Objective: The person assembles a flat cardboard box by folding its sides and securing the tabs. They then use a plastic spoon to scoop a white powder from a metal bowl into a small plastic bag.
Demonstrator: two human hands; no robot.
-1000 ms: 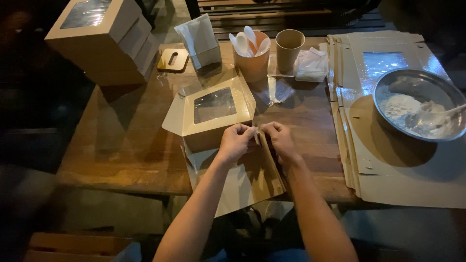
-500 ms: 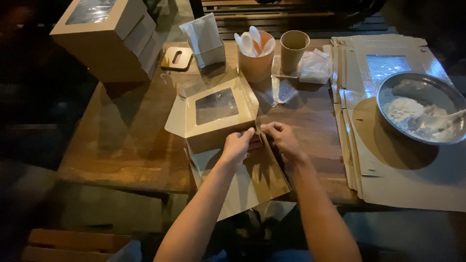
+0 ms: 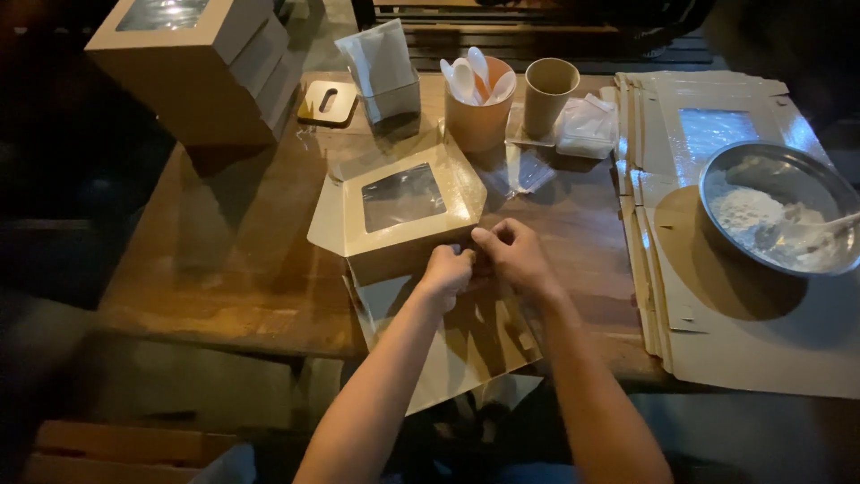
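A brown cardboard box with a clear window lid [image 3: 401, 211] lies part-folded on the wooden table [image 3: 224, 260]. Its lower panels [image 3: 466, 345] hang over the table's near edge. My left hand [image 3: 445, 272] and my right hand [image 3: 511, 255] meet at the box's front right corner, fingers pinched on a cardboard flap there. The fingertips hide the flap itself.
Stacked finished window boxes [image 3: 193, 63] stand far left. Behind the box are a napkin holder [image 3: 383, 67], a cup of white spoons [image 3: 477, 103] and a paper cup [image 3: 546, 90]. At right a metal bowl of white food [image 3: 775, 220] rests on flat unfolded boxes [image 3: 717, 296].
Both hands stay at the box's front right corner, working the flap. The view has shifted slightly; the box and other items have not moved.
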